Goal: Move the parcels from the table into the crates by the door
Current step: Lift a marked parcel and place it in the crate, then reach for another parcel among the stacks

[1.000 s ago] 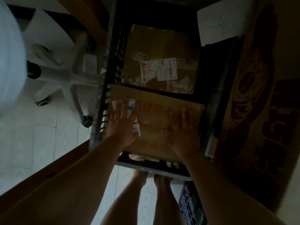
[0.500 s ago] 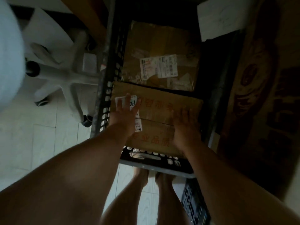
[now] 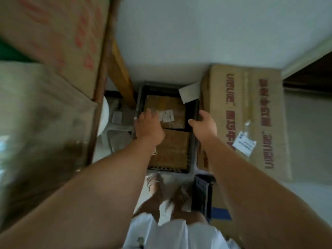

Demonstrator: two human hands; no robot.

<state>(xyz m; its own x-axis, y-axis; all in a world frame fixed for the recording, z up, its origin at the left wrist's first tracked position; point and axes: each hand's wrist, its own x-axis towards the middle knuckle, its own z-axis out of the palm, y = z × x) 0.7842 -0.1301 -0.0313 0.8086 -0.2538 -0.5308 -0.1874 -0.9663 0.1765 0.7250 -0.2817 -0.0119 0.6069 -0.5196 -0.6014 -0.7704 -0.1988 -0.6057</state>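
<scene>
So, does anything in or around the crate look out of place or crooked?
Yes. A flat white sheet lies tilted across the far right corner of the dark plastic crate, over its rim instead of down inside it.

A dark slotted crate held two brown cardboard parcels lying flat, edge to edge: the white-labelled parcel at its far end, the red-printed parcel at its near end.
</scene>
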